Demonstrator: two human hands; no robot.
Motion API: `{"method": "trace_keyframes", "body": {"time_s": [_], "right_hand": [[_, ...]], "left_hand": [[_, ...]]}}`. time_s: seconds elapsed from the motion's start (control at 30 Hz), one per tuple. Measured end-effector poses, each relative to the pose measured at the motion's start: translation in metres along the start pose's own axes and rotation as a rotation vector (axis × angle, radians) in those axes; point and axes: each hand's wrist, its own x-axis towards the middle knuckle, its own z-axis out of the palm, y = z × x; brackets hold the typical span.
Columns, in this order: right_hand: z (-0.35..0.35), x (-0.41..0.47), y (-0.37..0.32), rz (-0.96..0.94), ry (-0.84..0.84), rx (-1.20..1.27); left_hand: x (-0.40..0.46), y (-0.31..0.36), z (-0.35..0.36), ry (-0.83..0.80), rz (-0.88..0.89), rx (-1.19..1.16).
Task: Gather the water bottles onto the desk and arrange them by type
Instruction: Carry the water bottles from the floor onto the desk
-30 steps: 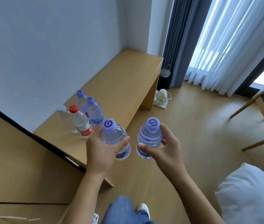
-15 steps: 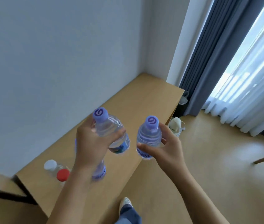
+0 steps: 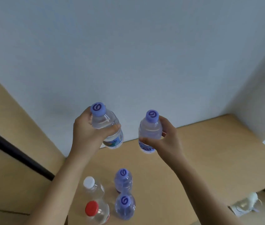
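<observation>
My left hand [image 3: 88,132] grips a clear purple-capped water bottle [image 3: 105,122], tilted, above the back of the wooden desk [image 3: 193,153]. My right hand [image 3: 165,138] grips a second purple-capped bottle [image 3: 150,127] beside it, nearly upright. Both bottles hang in the air near the wall. Below them on the desk stand two more purple-capped bottles [image 3: 123,180] [image 3: 125,207], one behind the other. Left of those stand a white-capped bottle [image 3: 91,186] and a red-capped bottle [image 3: 96,212].
A grey-white wall [image 3: 128,54] rises right behind the desk. A tall wooden panel [image 3: 7,143] with a dark strip borders the desk on the left. A small white object [image 3: 246,203] lies on the floor past the desk's right end.
Both hands have carried their bottles forward over the desk toward the wall. The view has tilted down and nearer, so the standing bottles now appear below my hands.
</observation>
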Motion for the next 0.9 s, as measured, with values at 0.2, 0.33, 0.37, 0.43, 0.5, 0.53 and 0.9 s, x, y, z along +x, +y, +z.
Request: {"method": "trace_keyframes", "body": {"time_s": [0.2, 0.33, 0.37, 0.43, 0.5, 0.53, 0.9], "right_hand": [[0.069, 0.062, 0.010, 0.029, -0.311, -0.064], [0.111, 0.081, 0.036, 0.052, -0.447, -0.173], [0.117, 0.082, 0.043, 0.055, -0.459, -0.202], [0.132, 0.088, 0.057, 0.061, -0.486, -0.248], [0.144, 0.092, 0.072, 0.083, -0.497, -0.280], [0.149, 0.094, 0.079, 0.102, -0.497, -0.286], [0.163, 0.102, 0.103, 0.137, -0.411, -0.265]], "left_hand": [[0.018, -0.049, -0.026, 0.091, -0.062, 0.199], [0.021, -0.087, -0.035, 0.125, -0.142, 0.315], [0.021, -0.096, -0.034, 0.116, -0.171, 0.339], [0.019, -0.117, -0.034, 0.124, -0.232, 0.386], [0.019, -0.138, -0.032, 0.145, -0.277, 0.396], [0.019, -0.148, -0.031, 0.154, -0.295, 0.398], [0.025, -0.198, 0.004, 0.201, -0.387, 0.343]]}}
